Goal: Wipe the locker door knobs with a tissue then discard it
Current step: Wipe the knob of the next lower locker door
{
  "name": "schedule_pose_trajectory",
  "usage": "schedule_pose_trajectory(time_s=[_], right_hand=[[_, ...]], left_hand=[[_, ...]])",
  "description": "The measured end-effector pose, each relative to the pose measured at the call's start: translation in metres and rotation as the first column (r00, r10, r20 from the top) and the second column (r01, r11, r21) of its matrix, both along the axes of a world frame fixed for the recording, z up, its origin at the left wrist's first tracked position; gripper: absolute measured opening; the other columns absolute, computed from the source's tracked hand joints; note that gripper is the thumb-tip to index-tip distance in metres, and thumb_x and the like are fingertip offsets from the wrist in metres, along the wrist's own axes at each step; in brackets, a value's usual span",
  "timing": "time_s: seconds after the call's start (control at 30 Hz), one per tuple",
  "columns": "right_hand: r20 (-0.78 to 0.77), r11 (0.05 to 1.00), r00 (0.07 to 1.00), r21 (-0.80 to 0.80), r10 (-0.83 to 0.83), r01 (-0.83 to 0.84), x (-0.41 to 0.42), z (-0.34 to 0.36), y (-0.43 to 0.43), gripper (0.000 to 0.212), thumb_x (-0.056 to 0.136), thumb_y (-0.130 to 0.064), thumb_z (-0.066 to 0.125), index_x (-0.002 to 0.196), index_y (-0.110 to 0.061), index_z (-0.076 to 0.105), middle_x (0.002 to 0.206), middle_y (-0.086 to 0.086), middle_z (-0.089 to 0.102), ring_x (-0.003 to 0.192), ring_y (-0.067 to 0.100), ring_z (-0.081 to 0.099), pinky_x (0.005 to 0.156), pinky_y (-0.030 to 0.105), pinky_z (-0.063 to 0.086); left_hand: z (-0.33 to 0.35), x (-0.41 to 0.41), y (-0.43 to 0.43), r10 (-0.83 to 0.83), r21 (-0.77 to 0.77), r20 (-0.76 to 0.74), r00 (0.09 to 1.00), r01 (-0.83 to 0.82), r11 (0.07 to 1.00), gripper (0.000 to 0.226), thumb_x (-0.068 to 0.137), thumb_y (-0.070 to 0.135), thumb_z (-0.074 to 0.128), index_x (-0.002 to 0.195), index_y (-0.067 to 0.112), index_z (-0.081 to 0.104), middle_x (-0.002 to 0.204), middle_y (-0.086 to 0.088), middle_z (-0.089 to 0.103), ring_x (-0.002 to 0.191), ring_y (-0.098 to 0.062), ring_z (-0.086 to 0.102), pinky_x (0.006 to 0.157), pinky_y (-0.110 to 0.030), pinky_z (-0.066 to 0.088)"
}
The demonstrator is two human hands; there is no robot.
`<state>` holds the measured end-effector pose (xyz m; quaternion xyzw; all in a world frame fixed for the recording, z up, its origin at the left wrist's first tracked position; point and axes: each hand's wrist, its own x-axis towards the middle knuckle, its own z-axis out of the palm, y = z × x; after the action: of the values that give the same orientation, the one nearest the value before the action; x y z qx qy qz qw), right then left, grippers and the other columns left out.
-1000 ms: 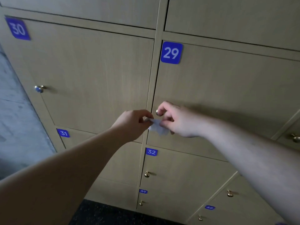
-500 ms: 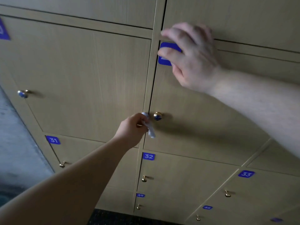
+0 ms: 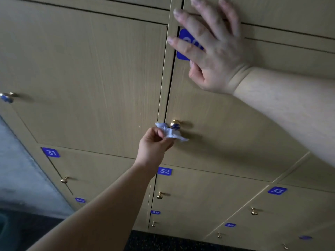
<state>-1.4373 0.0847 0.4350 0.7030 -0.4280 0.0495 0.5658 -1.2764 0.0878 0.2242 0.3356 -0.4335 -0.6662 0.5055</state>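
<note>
- The left hand (image 3: 154, 144) is pinching a crumpled white paper tissue (image 3: 171, 134), which is touching the round brass door knob (image 3: 175, 123) from below.
- The knob is sitting just up-right of this hand (the nearer one).
- The right hand (image 3: 213, 51), fingers spread, is pressing the beige wooden locker door (image 3: 235, 133) above.

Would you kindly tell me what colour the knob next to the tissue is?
The knob is shiny gold, clearest in the head view, just above the tissue.
</note>
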Motion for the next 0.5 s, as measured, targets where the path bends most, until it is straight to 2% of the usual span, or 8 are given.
schedule_pose_trajectory(time_s=[0.2,0.3,0.4,0.5], right_hand=[[0.015,1.0,1.0,-0.003,-0.017,0.017,0.001,-0.001,-0.001,0.059,0.087,-0.028,0.039,0.146,-0.026,0.038,0.159,0.011,0.032,0.144,0.041,0.031,0.112,0.063,0.024],[0.015,0.999,0.999,0.018,-0.036,0.036,0.001,0.0,0.002,0.059,0.087,-0.029,0.037,0.147,-0.027,0.036,0.16,0.011,0.03,0.144,0.04,0.031,0.11,0.062,0.026],[0.032,0.998,0.998,0.036,-0.059,0.058,0.003,-0.003,0.001,0.061,0.088,-0.03,0.035,0.148,-0.029,0.032,0.161,0.01,0.027,0.145,0.04,0.03,0.108,0.059,0.026],[0.057,0.994,0.995,0.08,-0.086,0.081,0.003,0.0,0.004,0.062,0.088,-0.031,0.033,0.15,-0.029,0.028,0.162,0.01,0.024,0.144,0.04,0.03,0.107,0.058,0.027]], left_hand=[[0.0,-0.011,0.005,0.003,0.059,-0.201,0.98,0.009,0.998,0.038,0.087,-0.02,0.058,0.087,0.015,0.045,0.089,-0.008,0.069,0.094,-0.023,0.069,0.092,-0.035,0.056],[-0.003,-0.018,0.009,0.031,0.105,-0.28,0.96,-0.002,0.994,0.035,0.09,-0.016,0.058,0.096,0.015,0.044,0.087,-0.005,0.07,0.092,-0.02,0.07,0.089,-0.029,0.058],[-0.005,-0.026,0.013,0.063,0.171,-0.384,0.921,0.004,0.985,0.035,0.091,-0.016,0.057,0.103,0.015,0.043,0.075,-0.001,0.062,0.082,-0.016,0.066,0.085,-0.026,0.056],[-0.006,-0.03,0.015,0.062,0.197,-0.456,0.888,0.033,0.98,0.032,0.091,-0.013,0.058,0.109,0.011,0.05,0.081,-0.002,0.067,0.082,-0.013,0.067,0.081,-0.021,0.056]])
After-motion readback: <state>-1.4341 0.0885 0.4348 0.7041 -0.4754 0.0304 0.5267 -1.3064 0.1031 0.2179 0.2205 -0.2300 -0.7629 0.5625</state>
